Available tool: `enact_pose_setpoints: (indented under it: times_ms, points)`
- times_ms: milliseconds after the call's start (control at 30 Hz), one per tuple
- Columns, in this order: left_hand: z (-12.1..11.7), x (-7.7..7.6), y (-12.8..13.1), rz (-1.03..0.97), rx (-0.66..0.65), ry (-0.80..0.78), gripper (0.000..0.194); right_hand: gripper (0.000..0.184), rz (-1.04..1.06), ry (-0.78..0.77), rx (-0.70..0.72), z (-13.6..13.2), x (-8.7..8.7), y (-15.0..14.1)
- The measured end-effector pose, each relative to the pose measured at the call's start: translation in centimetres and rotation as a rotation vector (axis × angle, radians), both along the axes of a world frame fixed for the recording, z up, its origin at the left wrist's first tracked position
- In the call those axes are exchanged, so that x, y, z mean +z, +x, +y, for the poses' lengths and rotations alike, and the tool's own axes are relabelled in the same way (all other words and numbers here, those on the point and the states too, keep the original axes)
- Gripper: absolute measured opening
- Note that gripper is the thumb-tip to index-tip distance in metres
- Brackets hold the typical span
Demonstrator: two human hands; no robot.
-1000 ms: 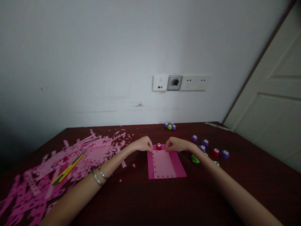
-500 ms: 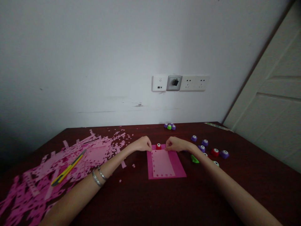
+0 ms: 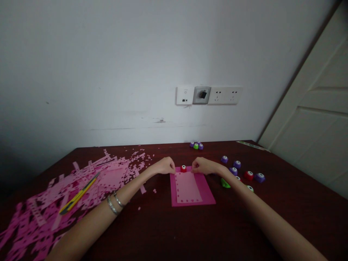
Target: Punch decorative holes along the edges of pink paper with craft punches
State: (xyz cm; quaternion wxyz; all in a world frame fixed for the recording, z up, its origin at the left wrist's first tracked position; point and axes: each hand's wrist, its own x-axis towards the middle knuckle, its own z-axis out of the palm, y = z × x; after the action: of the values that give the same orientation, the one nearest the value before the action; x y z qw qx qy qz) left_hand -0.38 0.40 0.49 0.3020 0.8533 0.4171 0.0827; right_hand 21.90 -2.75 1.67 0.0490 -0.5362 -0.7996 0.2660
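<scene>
A light pink sheet of paper (image 3: 188,186) with small punched holes along its left and bottom edges lies over a larger dark pink sheet (image 3: 206,194). My left hand (image 3: 165,166) has its fingers closed on the paper's far left corner. At the far right corner my right hand (image 3: 201,166) pinches the same sheet. Between the two hands a red craft punch (image 3: 183,168) with a white and black top stands at the paper's far edge. How deep the edge sits in the punch cannot be made out.
Pink punched strips and scraps (image 3: 108,177) cover the table's left side, with a yellow utility knife (image 3: 78,194) on top. Several purple, red and green punches (image 3: 248,175) stand at right, others (image 3: 196,146) near the wall. A green piece (image 3: 225,183) lies beside my right forearm.
The light pink paper has slid slightly away from me, toward the red punch. Both hands keep their pinch and have barely moved.
</scene>
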Motion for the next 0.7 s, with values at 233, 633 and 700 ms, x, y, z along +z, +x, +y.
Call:
enact_pose_setpoints:
  times_ms: [233,633,700]
  points:
    - [0.23,-0.40,-0.03,-0.016,0.017,0.009,0.015,0.015,0.009,0.034,0.011,0.23,-0.26,0.16]
    - [0.27,-0.60,0.16,-0.019,0.028,0.054,0.016,0.016,-0.008,0.080,0.004,0.25,-0.30,0.19]
    - [0.27,-0.53,0.14,-0.023,0.034,0.052,0.016,0.017,-0.002,0.081,0.007,0.25,-0.29,0.19]
